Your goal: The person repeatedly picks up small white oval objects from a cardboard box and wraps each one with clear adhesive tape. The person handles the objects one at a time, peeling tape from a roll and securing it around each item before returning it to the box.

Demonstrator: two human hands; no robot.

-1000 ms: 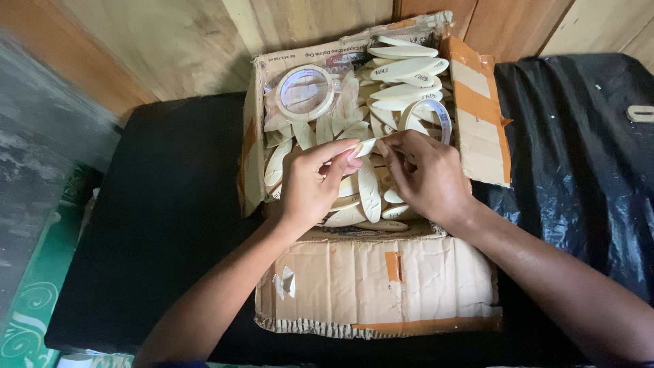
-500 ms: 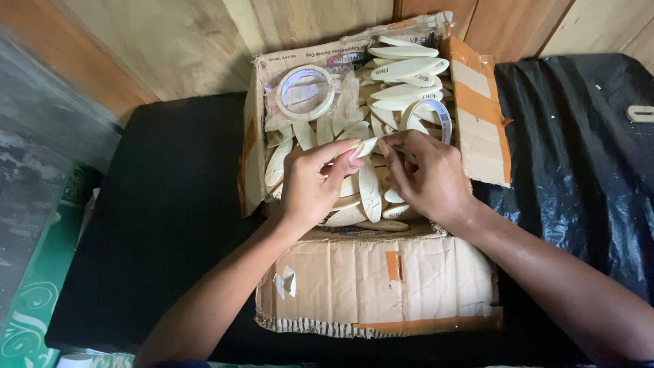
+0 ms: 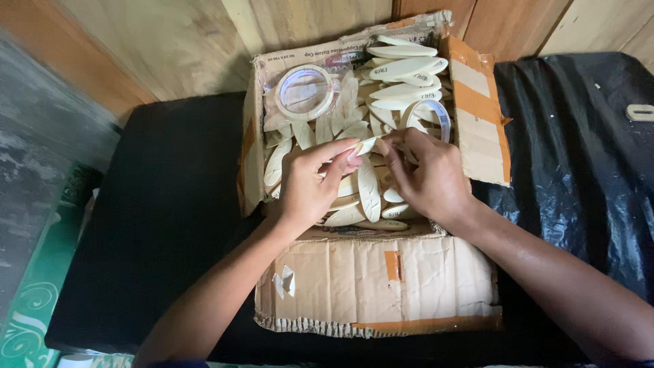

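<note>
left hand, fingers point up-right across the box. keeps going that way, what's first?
Likely the right hand: the left hand already pinches the small pale piece fingertip to fingertip with it. Depth is unclear.

2 tape rolls (image 3: pixel 304 92), 1 box (image 3: pixel 477 102)

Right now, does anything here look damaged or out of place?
The box is worn: its front flap is creased, with a torn patch and a frayed edge. Two tape rolls lie among the pale oval pieces.

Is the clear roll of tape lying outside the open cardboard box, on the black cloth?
No, the clear roll of tape lies inside the open cardboard box, on the pale leaf-shaped pieces.
</note>
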